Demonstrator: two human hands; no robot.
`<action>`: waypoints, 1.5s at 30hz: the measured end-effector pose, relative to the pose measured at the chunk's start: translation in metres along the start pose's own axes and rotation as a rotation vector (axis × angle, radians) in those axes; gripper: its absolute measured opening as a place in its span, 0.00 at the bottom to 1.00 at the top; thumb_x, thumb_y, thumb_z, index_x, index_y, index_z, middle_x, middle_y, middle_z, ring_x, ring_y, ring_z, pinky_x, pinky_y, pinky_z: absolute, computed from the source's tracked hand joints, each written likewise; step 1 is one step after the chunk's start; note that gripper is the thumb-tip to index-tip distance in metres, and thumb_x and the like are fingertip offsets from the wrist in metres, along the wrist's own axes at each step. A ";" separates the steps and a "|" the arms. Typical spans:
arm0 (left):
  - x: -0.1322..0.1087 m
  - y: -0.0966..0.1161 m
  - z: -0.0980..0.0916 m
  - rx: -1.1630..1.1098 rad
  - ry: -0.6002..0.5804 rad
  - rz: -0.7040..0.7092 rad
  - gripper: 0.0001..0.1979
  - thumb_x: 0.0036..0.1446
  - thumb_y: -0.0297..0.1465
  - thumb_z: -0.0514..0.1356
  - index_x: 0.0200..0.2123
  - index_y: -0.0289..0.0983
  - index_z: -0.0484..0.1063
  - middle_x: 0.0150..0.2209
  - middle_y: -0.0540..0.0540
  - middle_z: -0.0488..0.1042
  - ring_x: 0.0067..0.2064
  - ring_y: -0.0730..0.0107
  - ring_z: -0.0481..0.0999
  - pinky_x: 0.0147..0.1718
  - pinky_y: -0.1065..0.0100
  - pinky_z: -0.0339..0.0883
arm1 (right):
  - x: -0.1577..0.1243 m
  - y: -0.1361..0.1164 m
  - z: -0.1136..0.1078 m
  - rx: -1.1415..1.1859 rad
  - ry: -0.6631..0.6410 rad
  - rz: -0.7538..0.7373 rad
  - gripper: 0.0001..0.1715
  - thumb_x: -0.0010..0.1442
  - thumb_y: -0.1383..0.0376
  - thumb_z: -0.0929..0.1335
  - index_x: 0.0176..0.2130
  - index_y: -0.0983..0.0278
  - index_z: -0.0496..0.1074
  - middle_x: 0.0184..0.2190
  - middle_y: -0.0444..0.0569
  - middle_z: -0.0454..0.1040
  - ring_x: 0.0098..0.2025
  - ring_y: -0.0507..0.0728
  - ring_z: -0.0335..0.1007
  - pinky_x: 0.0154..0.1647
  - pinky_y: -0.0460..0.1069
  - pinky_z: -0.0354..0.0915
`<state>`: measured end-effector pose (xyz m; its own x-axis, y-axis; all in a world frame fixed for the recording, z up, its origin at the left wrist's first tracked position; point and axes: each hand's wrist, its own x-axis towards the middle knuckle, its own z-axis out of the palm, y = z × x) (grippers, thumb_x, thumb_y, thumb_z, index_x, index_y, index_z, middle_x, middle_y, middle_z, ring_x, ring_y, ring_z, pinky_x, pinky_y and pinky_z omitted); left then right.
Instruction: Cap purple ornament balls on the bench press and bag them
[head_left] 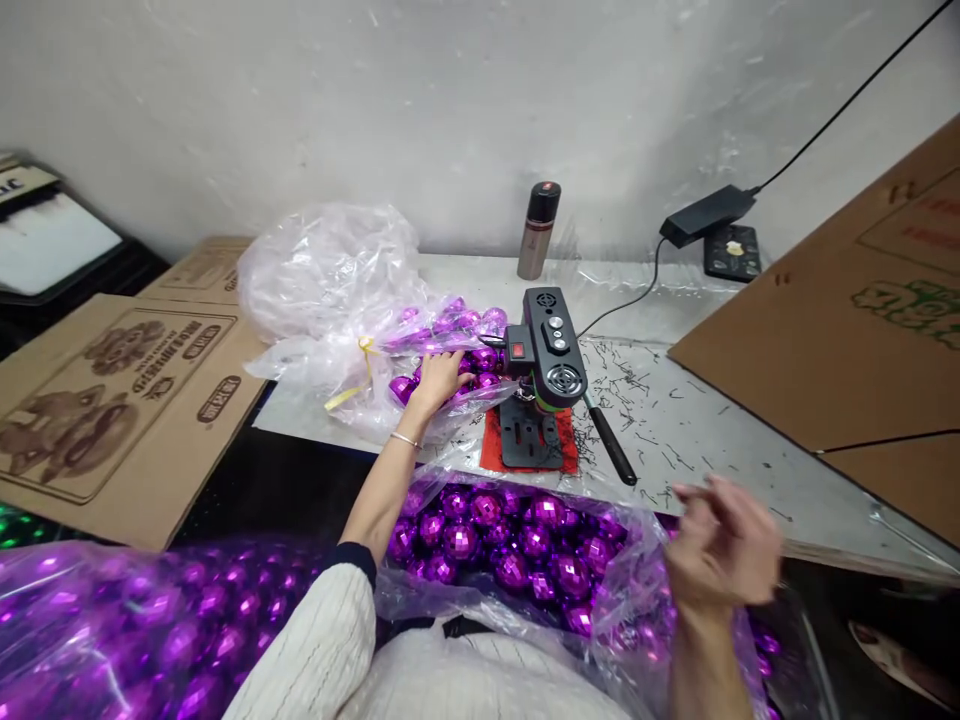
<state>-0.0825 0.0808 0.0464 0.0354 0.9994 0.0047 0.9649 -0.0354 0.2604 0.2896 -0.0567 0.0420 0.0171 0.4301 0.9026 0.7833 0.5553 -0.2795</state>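
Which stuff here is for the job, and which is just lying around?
Probably the job:
purple balls, left hand over some
open plastic bag in front
black lever machine
power adapter, likely the machine's

Probably lying about:
black-capped can
flat cardboard at left

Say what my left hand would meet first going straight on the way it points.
Your left hand would most likely meet more purple balls just past its fingertips, though a fold of the clear plastic over them might come first; depth there is unclear.
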 end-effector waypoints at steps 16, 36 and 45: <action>-0.100 0.030 0.014 -2.082 0.076 -0.444 0.11 0.58 0.35 0.68 0.41 0.37 0.77 0.44 0.46 0.82 0.48 0.63 0.82 0.56 0.57 0.75 | 0.012 -0.064 0.028 0.110 -0.126 -0.040 0.28 0.60 0.75 0.71 0.58 0.60 0.71 0.43 0.52 0.80 0.38 0.56 0.82 0.37 0.49 0.79; -0.094 0.086 0.081 -0.811 0.227 0.016 0.31 0.56 0.47 0.68 0.59 0.39 0.71 0.53 0.37 0.79 0.54 0.49 0.76 0.59 0.49 0.65 | -0.040 -0.083 -0.003 0.169 -0.298 0.137 0.28 0.62 0.76 0.68 0.60 0.60 0.70 0.43 0.52 0.82 0.46 0.58 0.81 0.43 0.52 0.80; -0.098 0.087 0.074 -0.796 0.237 0.105 0.29 0.58 0.47 0.67 0.59 0.40 0.71 0.56 0.38 0.77 0.59 0.49 0.74 0.62 0.49 0.63 | -0.033 -0.083 0.002 0.193 -0.311 0.129 0.29 0.61 0.77 0.67 0.60 0.61 0.70 0.43 0.53 0.81 0.47 0.57 0.81 0.44 0.53 0.79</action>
<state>0.0177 -0.0207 -0.0032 -0.0268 0.9688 0.2465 0.4840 -0.2032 0.8512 0.2225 -0.1154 0.0347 -0.1048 0.6841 0.7218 0.6549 0.5937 -0.4676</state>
